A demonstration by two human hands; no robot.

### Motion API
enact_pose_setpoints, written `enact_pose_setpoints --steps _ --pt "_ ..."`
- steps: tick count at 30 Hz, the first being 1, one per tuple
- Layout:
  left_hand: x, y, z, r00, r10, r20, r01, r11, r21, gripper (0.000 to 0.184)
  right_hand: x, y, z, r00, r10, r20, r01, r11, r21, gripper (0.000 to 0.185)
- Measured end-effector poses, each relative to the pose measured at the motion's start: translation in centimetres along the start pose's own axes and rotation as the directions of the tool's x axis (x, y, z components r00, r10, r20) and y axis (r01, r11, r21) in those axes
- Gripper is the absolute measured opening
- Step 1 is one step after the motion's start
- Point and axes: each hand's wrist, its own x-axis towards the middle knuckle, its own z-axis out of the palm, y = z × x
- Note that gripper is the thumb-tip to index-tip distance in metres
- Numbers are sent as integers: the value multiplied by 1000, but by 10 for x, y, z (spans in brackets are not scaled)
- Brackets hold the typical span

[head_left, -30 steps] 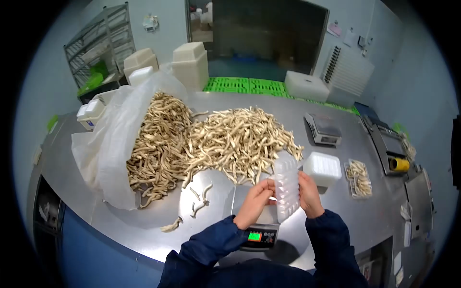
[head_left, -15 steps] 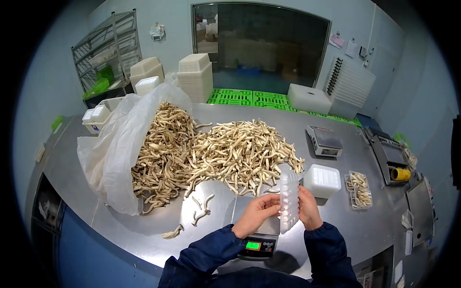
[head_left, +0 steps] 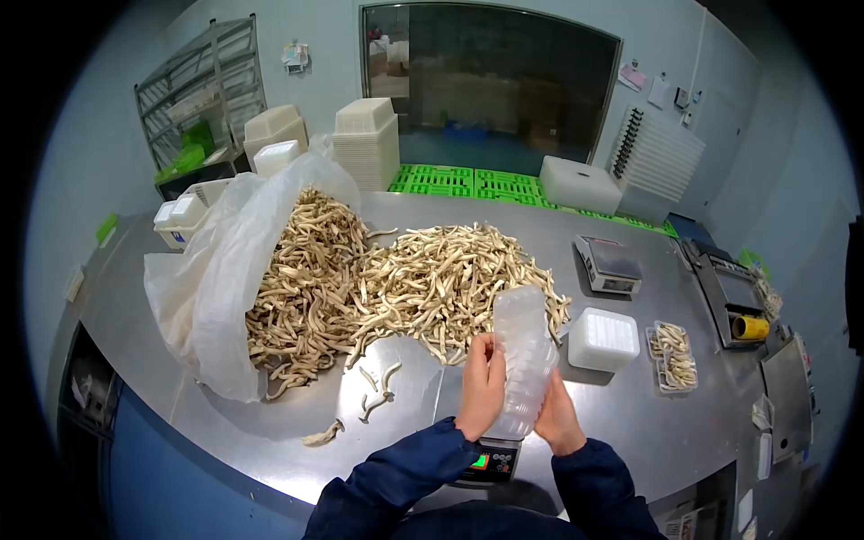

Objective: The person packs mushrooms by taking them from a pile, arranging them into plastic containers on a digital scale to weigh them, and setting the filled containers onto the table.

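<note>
Closest to my viewpoint, the front scale (head_left: 501,460) shows a lit green display, partly covered by a sleeve, whose figure I can't read; the marks by its buttons are too small as well. Just above it I have the left hand (head_left: 483,387) and right hand (head_left: 560,421) both grasping a clear plastic tray (head_left: 522,373), one at each side. The tray is tilted, see-through and glossy, with ridged walls, its far end overlapping the mushroom pile (head_left: 445,279) in my view. A few loose mushrooms (head_left: 389,374) lie left of it on the steel surface (head_left: 243,423). To the right I see a stack of white trays (head_left: 605,340), then a filled container (head_left: 679,371). Further back are the white bag (head_left: 202,288), spilling browner mushrooms, and a second scale (head_left: 612,259). On the far wall, the pinned papers (head_left: 659,93) are too small to read.
</note>
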Motion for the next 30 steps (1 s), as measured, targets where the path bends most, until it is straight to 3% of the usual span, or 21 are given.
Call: enact_pose_setpoints --steps 2,3,5,6,8,9,10,12,14,17,20,24,28,30 --pt "4 1 5 995 85 -61 -88 995 -43 10 -10 10 5 996 68 -62 -68 998 -4 46" --pt "6 2 6 988 123 -93 -129 990 -61 10 -10 14 -9 991 128 25 -129 991 23 44" --pt "16 7 -7 960 222 -169 -227 974 -12 12 -4 6 -25 994 86 66 -83 996 -41 38" --pt "20 15 -16 959 202 -200 -227 967 -112 14 -4 -4 -33 995 63 71 -59 996 -67 36" --pt "24 22 -46 929 261 -261 -285 957 -58 18 1 -55 -55 924 -345 164 381 866 -323 26" --pt "22 33 -57 922 313 -229 -323 946 -4 21 -3 -84 -33 838 -544 55 497 716 -490 16" --pt "16 39 -69 942 300 -151 -290 953 85 20 3 -105 -32 625 -776 81 553 368 -748 14" --pt "7 38 -84 928 356 109 -366 821 439 21 27 -134 -47 288 -875 388 308 -299 -903 13" --pt "-9 30 -84 895 293 337 -439 716 543 28 56 -145 -82 323 -704 632 205 -600 -773 20" --pt "-30 3 -88 762 232 604 -604 592 535 32 83 -138 -136 612 -571 547 45 -665 -745 24" --pt "-55 -13 -93 702 108 704 -629 558 542 35 85 -126 -176 716 -538 445 -39 -667 -744 25" --pt "-71 -43 -95 675 50 737 -631 556 541 30 63 -109 -173 605 -619 502 -98 -682 -724 31" --pt "-71 -64 -92 673 26 739 -640 523 563 29 29 -98 -134 558 -734 387 85 -414 -906 31" --pt "-68 -75 -91 688 30 726 -632 517 578 30 15 -86 -119 563 -740 369 134 -358 -924 27"
